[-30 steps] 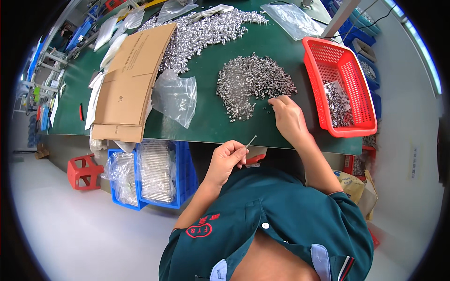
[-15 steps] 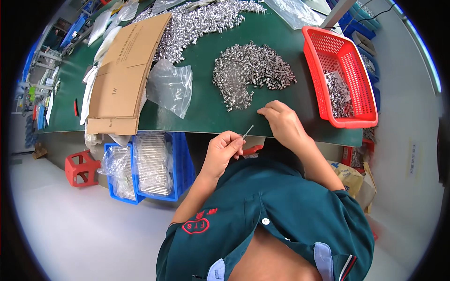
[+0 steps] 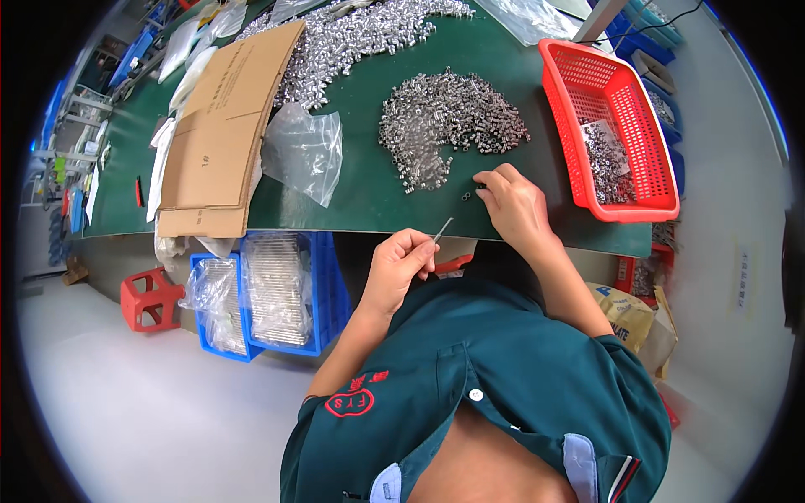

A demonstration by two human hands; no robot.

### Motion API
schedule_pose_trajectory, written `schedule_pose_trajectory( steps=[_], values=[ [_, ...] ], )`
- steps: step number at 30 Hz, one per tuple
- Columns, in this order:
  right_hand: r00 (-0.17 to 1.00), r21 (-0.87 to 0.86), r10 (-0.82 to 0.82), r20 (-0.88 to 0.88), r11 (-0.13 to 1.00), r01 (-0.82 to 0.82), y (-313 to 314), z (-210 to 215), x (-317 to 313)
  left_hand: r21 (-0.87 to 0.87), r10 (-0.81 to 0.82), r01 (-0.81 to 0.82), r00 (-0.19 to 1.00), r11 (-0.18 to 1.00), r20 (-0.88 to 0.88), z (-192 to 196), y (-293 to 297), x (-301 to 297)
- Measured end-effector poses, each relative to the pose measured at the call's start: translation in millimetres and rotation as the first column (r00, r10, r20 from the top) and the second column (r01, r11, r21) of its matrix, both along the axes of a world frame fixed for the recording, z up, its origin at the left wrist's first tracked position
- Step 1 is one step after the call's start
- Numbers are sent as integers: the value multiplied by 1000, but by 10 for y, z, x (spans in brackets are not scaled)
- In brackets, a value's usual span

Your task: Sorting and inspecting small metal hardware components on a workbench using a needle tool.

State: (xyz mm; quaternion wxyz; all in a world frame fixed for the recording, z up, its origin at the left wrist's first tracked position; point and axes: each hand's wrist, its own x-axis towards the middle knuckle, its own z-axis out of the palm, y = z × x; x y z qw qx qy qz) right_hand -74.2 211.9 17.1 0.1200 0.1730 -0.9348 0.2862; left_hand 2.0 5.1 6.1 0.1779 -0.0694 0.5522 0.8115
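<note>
My left hand (image 3: 404, 267), at the table's front edge, pinches a thin metal rod (image 3: 442, 230) that points up and to the right. My right hand (image 3: 515, 208) is over the green table (image 3: 360, 201), palm down, with thumb and fingertips drawn together. Whatever those fingertips hold is too small to make out. Beside them on the tabletop lies a tiny metal ring (image 3: 466, 196). Just beyond my hands spreads a pile of small shiny metal rings (image 3: 449, 117).
To the right stands a red plastic basket (image 3: 620, 210) with small metal parts inside. A clear plastic bag (image 3: 306, 155) and flattened cardboard (image 3: 210, 142) lie to the left. Further back is a larger heap of silvery parts (image 3: 360, 42). Blue crates (image 3: 331, 293) sit under the table.
My right hand has shifted slightly right, and a loose ring now shows beside its fingertips. My left hand keeps the rod, whose tip has tilted a little further upward.
</note>
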Motion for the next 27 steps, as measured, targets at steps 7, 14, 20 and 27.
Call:
schedule_pose_trajectory(
  steps=[7, 14, 20, 27],
  values=[
    [989, -252, 117, 85, 963, -93, 16, 97, 65, -13, 5, -5, 1000, 1000, -2, 10, 31, -3],
    [731, -712, 419, 539, 690, 129, -27, 192, 192, -41, -39, 38, 999, 998, -14, 52, 89, -36],
    [755, -669, 418, 505, 742, 36, -17, 259, 229, -91, -61, 59, 998, 994, -27, 30, 72, -6],
    [836, -606, 452, 311, 772, -192, -5, 284, 240, -38, -97, 98, 995, 995, 4, 74, 81, 11]
  ],
)
